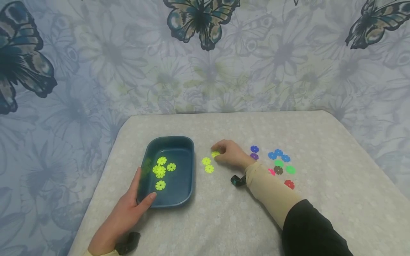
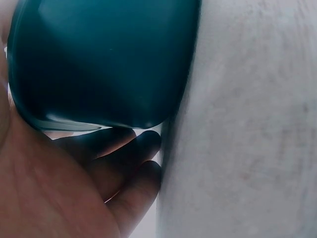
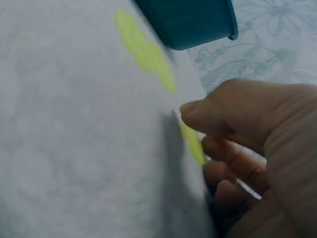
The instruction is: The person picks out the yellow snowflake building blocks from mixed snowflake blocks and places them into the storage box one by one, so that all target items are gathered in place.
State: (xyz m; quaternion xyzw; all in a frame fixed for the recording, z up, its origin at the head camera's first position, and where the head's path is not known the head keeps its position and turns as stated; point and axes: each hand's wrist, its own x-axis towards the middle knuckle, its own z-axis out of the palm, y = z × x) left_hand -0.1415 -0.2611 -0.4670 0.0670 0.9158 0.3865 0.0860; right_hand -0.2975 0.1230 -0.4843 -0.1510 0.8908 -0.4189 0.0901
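A dark teal tray (image 1: 179,195) sits on the cloth, with several yellow notched plastic discs (image 1: 161,185) inside. My left hand (image 1: 126,209) holds its near left corner, thumb over the rim and fingers along the outer wall; in the left wrist view the fingers (image 2: 133,183) curl beside that wall. To the right of the tray, my right hand (image 1: 234,154) pinches a yellow disc (image 3: 193,144) between thumb and fingers, close over the cloth. Two more yellow discs (image 1: 209,168) lie between this hand and the tray.
Right of the right hand lie two purple discs (image 1: 254,149), several blue ones (image 1: 278,152), green discs (image 1: 290,169), a brown one (image 1: 278,170), a pink one (image 1: 271,171) and a red one (image 1: 289,184). The right forearm passes near them. A patterned wall (image 1: 208,81) stands behind the table.
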